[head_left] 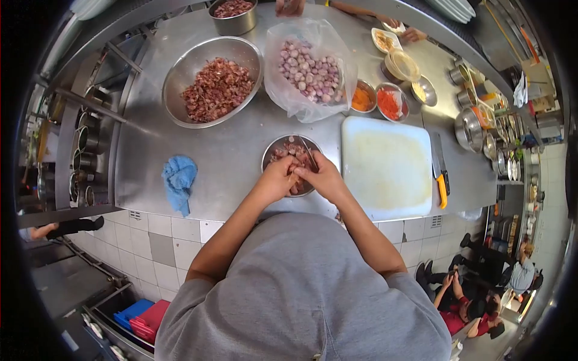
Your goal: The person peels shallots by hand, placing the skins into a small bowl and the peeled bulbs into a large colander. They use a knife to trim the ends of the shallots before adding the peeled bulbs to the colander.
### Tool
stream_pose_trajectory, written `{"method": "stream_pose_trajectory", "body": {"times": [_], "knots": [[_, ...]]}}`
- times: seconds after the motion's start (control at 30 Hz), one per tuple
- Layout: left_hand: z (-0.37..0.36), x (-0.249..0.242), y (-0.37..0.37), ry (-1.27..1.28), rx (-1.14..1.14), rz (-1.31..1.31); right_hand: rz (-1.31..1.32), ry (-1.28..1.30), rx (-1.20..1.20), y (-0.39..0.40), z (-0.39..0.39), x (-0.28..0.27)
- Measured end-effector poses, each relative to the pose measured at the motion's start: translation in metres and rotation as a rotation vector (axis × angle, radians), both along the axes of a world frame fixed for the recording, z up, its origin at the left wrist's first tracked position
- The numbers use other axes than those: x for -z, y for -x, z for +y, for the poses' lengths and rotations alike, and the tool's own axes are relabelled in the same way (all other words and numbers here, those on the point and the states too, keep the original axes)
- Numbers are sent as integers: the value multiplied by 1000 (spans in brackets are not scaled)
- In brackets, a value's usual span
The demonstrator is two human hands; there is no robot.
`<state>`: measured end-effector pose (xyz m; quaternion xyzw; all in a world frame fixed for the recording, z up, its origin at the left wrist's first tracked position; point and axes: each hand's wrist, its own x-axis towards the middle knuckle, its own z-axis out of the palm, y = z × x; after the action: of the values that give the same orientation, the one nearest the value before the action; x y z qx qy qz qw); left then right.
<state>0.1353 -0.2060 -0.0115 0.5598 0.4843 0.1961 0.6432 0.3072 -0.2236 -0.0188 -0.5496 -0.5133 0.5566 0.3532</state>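
Observation:
A small steel bowl with reddish shallot pieces stands at the table's front edge, below my two hands. My left hand is closed over the bowl, its fingers pinched at a small piece too small to name. Close beside it, my right hand is closed around a small knife, whose blade points up and away. The fingertips of both hands nearly meet. Behind the bowl, a clear plastic bag holds many peeled shallots.
A large steel bowl of reddish pieces stands back left, a blue cloth nearer. Right lie a white cutting board and yellow-handled knife. Small bowls with orange and red food stand behind. Other people's hands show across the table.

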Motion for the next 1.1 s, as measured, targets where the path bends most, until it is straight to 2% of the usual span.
{"method": "stream_pose_trajectory", "body": {"times": [0.07,0.17,0.27,0.33,0.47,0.53,0.57,0.63,0.67,0.73,0.77,0.83,0.97,1.03,1.1], "knots": [[1,0,-1,33,8,-26,22,-21,26,-7,0,19],[4,-6,0,75,48,-63,118,1,71,-7,0,18],[5,-3,3,54,41,-7,176,-35,49,2,-3,-10],[4,-4,6,-52,42,0,17,-33,-29,4,-3,-16],[4,-15,8,-47,78,61,-85,-89,-35,5,3,-11],[5,0,9,-63,75,70,85,-31,71,5,2,-10],[5,7,10,-64,74,67,81,-32,71,2,4,-5],[4,11,12,-914,-11,98,9,42,92,-3,6,5],[2,13,10,-912,-14,97,7,43,90,-5,5,11],[0,-3,4,-722,-219,143,-59,-90,119,-3,5,12],[-1,-8,5,-723,-222,144,-58,-91,117,-2,4,12],[0,-15,9,11,-190,-150,-8,-148,94,2,3,7],[-4,-8,8,104,-230,-305,114,-89,98,2,1,-6],[-7,-9,6,88,-244,-386,243,91,124,3,-1,-30],[-8,-6,4,82,-243,-422,292,160,128,-1,-1,-29]]}}
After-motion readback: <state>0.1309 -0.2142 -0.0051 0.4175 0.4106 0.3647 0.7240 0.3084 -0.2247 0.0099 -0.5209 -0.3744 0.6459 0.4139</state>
